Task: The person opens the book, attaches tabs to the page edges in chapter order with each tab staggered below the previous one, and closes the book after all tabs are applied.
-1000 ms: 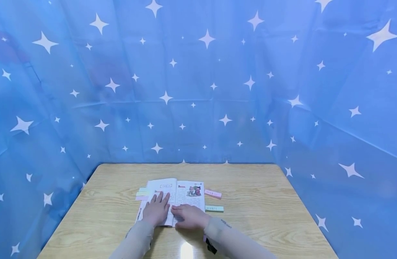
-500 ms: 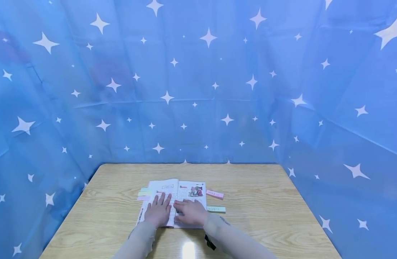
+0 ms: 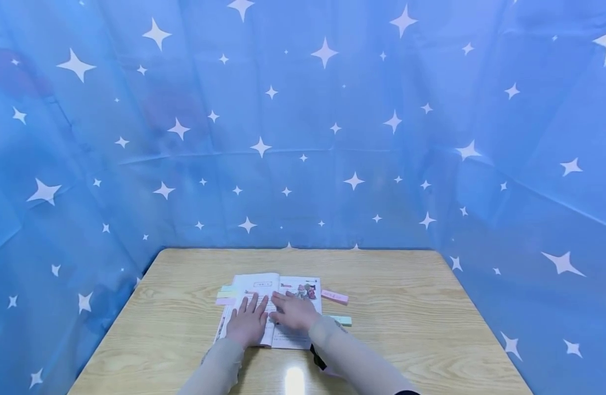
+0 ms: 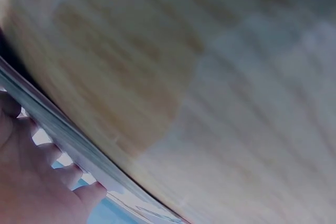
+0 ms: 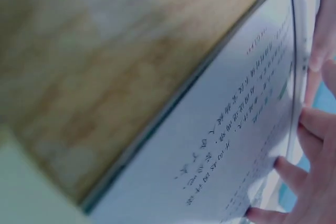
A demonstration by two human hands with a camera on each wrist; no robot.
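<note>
An open book (image 3: pixel 298 341) with printed text and a small coloured picture lies on the wooden table. My left hand (image 3: pixel 247 323) rests flat on its left page, fingers spread and pointing away from me. On the right page lies my right hand (image 3: pixel 294 311), its fingers reaching towards the fold and partly covering the picture. In the left wrist view the fingers of the left hand (image 4: pixel 42 182) show beyond the book's edge (image 4: pixel 79 140). The right wrist view has the right hand (image 5: pixel 312 182) over the printed page (image 5: pixel 210 145), with part of the left hand beyond the fold.
Pastel paper tabs (image 3: pixel 226 294) stick out from the book's left side. A pink tab (image 3: pixel 334 297) and a green tab (image 3: pixel 341 320) stick out on the right. Behind the wooden table (image 3: pixel 406 307) hangs a blue curtain (image 3: pixel 303 126) with white stars.
My right hand has slid up the right page, away from me, now partly over the picture and uncovering lower text. The left hand stays on the left page. The head view has shifted slightly.
</note>
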